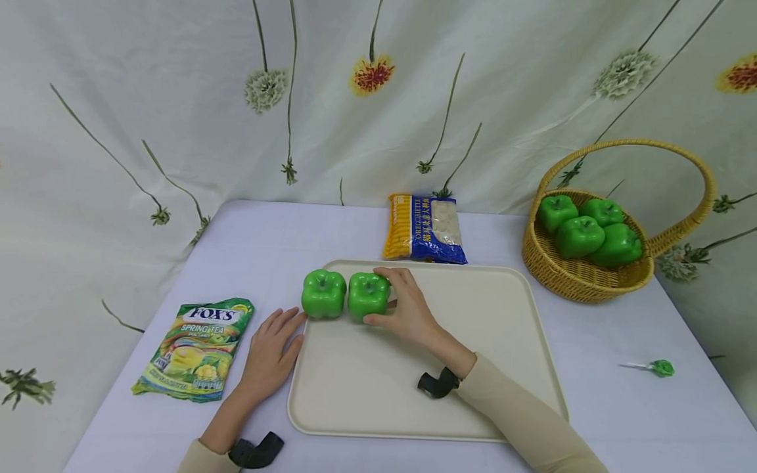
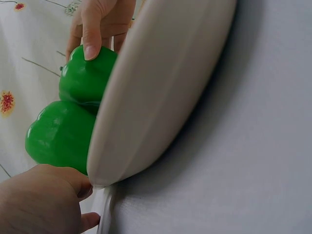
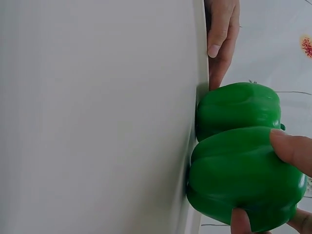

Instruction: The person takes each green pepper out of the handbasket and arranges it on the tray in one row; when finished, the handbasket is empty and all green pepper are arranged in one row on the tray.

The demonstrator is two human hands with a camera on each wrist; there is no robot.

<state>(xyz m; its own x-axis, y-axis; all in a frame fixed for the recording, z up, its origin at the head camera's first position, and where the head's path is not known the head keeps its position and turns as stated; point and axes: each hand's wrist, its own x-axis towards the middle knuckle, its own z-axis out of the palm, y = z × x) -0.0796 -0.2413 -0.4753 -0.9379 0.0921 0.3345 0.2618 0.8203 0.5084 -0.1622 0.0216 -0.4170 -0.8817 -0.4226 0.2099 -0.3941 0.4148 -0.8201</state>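
Two green bell peppers stand side by side at the far left corner of a cream tray (image 1: 367, 394). My right hand (image 1: 411, 315) grips the right-hand pepper (image 1: 368, 297), thumb on the near side and fingers on the far side. In the right wrist view this pepper (image 3: 243, 175) sits close against its neighbour. The other pepper (image 1: 323, 295) overlaps the tray's left rim. My left hand (image 1: 269, 361) lies beside that rim with its fingers extended, fingertips right by the left pepper. No object shows in its grasp.
A green candy bag (image 1: 195, 351) lies left of the tray. Behind the tray is a yellow and blue pasta bag (image 1: 424, 228). A wicker basket (image 1: 585, 289) with several green peppers (image 1: 579, 236) stands at the back right, and a green lollipop (image 1: 661, 368) lies in front of it.
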